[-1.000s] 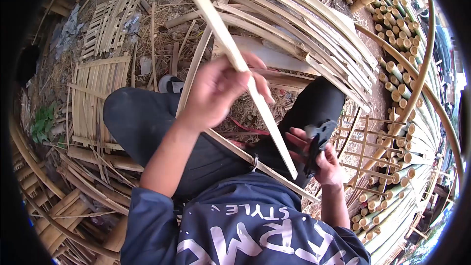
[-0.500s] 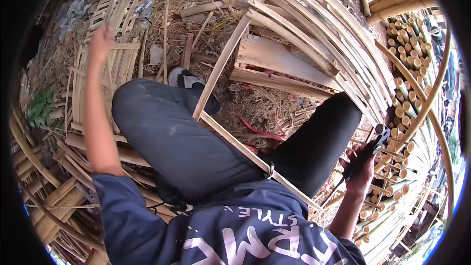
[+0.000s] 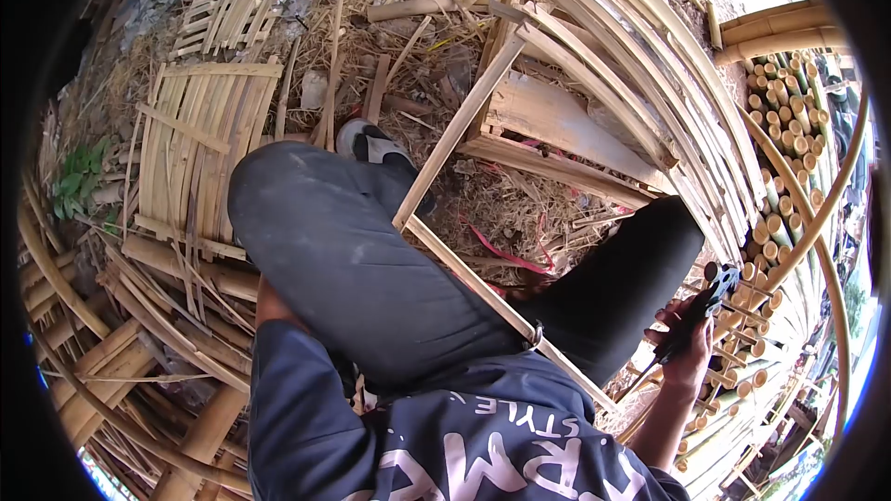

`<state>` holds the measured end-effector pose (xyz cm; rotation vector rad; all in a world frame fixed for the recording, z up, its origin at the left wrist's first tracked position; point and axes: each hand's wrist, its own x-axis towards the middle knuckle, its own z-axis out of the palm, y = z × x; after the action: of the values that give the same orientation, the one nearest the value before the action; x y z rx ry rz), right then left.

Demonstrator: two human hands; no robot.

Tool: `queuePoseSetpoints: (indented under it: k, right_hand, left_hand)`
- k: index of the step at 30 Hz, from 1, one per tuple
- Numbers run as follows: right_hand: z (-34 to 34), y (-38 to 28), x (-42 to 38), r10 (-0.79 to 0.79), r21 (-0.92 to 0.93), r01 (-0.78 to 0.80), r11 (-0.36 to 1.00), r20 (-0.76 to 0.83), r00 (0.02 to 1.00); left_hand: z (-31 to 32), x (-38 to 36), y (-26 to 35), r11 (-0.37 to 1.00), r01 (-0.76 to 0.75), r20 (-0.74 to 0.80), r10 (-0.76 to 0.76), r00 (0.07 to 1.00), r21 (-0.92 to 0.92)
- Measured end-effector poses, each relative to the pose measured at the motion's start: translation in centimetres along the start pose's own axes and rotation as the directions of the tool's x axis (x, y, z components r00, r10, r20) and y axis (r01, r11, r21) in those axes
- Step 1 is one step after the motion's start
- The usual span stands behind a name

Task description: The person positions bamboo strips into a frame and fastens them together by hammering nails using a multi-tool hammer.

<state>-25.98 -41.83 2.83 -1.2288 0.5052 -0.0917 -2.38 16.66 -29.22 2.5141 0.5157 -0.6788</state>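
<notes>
Can't see the left hand at all, the dark grey trouser leg [image 3: 325, 232] blocks it. Right hand [image 3: 688, 343] covers part of the black handheld tool with a silvery head [image 3: 698, 314], and the navy shirt's white lettering [image 3: 492, 464] gets chopped by the bottom edge.

Open ground [image 3: 506, 209] between the knees [image 3: 670, 227], fenced by joined bamboo strips [image 3: 461, 127]

Grips a black-handled tool [image 3: 685, 320] in the right hand [image 3: 689, 353], with a metallic head just past the fingers [image 3: 663, 319]. Hides the left hand behind the left thigh [image 3: 334, 232]. Has a bamboo strip [image 3: 473, 280] left of the fingers, slanting over the thigh; a curved slatted bamboo panel [image 3: 670, 93] ahead of them; and cut bamboo poles [image 3: 791, 137] stacked beyond, to the right.
</notes>
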Motion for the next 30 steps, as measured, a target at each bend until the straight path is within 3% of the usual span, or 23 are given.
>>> queuePoseSetpoints:
  k: [5, 12, 15, 18, 20, 23, 25, 28, 30]
  right_hand:
    - [0.3, -0.1, -0.6, 0.015, -0.005, -0.014, 1.000, 0.093, 0.996]
    - [-0.2, -0.3, -1.7, 0.002, 0.047, -0.005, 0.999, 0.062, 0.998]
    - [-0.6, -0.1, -2.3, -0.015, 0.054, 0.014, 0.998, 0.028, 0.999]
    - [-0.4, -0.1, -2.3, -0.030, 0.028, 0.030, 0.999, 0.022, 0.999]
    - [-0.7, 0.1, -2.2, 0.012, 0.108, -0.018, 0.994, 0.050, 0.999]
    - [-0.7, 0.9, -2.3, 0.048, 0.103, -0.049, 0.993, 0.015, 0.999]
    - [-0.8, 1.8, -2.7, 0.069, 0.120, -0.068, 0.990, -0.002, 0.998]
    - [-0.4, 2.4, -3.3, 0.126, 0.138, -0.127, 0.982, 0.011, 0.992]
    - [-0.4, 3.5, -3.6, 0.155, 0.148, -0.156, 0.977, 0.018, 0.988]
  left_hand:
    - [1.0, -0.3, -1.2, 0.998, 0.044, -0.011, -0.044, 0.999, -0.050]
    - [0.7, 1.5, -1.7, 0.984, 0.018, -0.134, -0.042, 0.990, -0.180]
    - [-2.1, 4.8, -1.1, 0.942, -0.120, -0.301, 0.021, 0.953, -0.313]
    - [-8.7, 6.6, 2.2, 0.867, -0.351, -0.397, 0.201, 0.896, -0.353]
    - [-14.0, 4.6, 6.0, 0.807, -0.484, -0.373, 0.357, 0.856, -0.339]
    - [-19.5, -0.6, 11.8, 0.773, -0.566, -0.314, 0.482, 0.818, -0.286]
    - [-21.5, -2.0, 13.3, 0.789, -0.597, -0.195, 0.569, 0.799, -0.143]
    - [-22.9, -5.9, 18.1, 0.762, -0.612, -0.055, 0.615, 0.786, -0.212]
    - [-22.7, -9.0, 22.5, 0.754, -0.655, 0.025, 0.657, 0.754, -0.058]
